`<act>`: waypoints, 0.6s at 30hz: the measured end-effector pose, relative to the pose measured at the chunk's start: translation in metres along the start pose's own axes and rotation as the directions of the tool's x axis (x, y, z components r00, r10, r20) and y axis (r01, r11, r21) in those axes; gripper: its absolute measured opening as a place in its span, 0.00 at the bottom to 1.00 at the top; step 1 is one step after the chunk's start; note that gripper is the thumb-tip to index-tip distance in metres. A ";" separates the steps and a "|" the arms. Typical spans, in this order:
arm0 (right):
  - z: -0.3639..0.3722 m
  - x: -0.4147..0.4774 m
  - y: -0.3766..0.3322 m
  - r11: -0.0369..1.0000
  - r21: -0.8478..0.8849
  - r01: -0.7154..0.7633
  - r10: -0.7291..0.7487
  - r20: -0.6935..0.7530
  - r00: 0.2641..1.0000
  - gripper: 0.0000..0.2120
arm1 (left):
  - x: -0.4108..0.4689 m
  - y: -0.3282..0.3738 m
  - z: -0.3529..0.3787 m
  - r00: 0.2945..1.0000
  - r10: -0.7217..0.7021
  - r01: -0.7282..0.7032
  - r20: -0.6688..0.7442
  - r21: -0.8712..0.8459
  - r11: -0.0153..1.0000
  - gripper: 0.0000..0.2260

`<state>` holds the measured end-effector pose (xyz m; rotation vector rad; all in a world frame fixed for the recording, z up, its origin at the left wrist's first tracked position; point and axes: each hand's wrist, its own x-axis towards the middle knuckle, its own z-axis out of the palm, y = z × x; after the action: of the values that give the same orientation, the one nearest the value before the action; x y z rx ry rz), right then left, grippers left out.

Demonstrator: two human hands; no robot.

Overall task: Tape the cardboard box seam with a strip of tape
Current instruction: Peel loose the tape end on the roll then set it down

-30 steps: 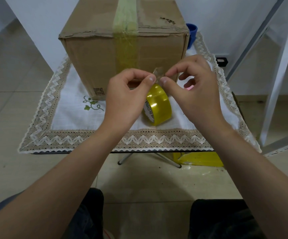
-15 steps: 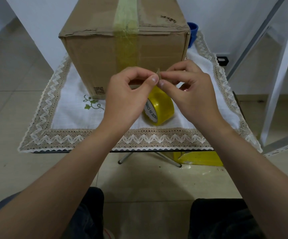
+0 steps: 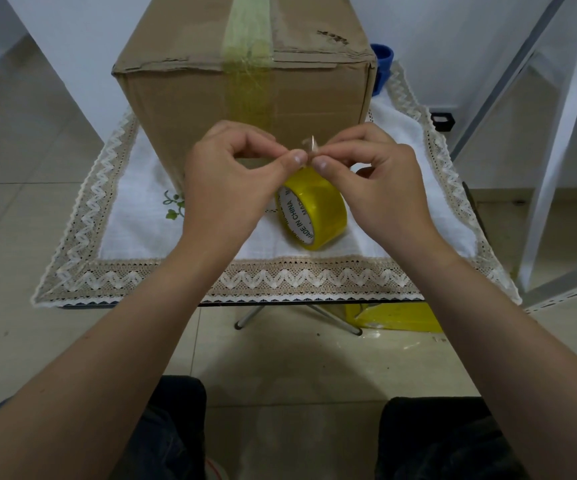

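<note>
A brown cardboard box [image 3: 318,98] stands at the back of the small table, with a yellowish tape strip [image 3: 247,53] running over its top seam and down its front. A yellow tape roll [image 3: 311,211] stands on edge on the cloth in front of the box. Above the roll, my left hand [image 3: 224,188] and my right hand [image 3: 380,188] meet fingertip to fingertip. Both pinch a small clear piece of tape [image 3: 309,147] that sticks up between thumbs and forefingers.
A white tablecloth [image 3: 141,271] with a lace border covers the folding table. A blue cup [image 3: 384,60] stands behind the box at the right. A yellow packet [image 3: 398,317] lies on the floor under the table. White shelf frames [image 3: 557,150] rise at the right.
Both hands have drawn closer together and dropped slightly, and the small tape piece is now pinched tighter between them. The roll and the box stay where they were.
</note>
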<state>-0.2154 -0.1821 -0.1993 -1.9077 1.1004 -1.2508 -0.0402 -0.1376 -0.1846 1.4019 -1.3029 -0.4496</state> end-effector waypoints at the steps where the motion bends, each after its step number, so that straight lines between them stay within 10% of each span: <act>1: 0.000 0.000 0.000 1.000 0.005 0.000 0.000 0.000 1.000 0.04 | 0.001 0.000 -0.002 1.000 -0.008 0.008 0.012 -0.005 1.000 0.07; 18: 0.002 0.000 0.001 0.997 0.018 0.080 -0.081 0.101 0.992 0.05 | 0.003 0.003 0.002 0.984 0.095 -0.082 0.149 -0.092 0.992 0.07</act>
<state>-0.2137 -0.1822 -0.2006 -1.9998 0.9689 -1.1872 -0.0422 -0.1404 -0.1818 1.2525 -1.4467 -0.5552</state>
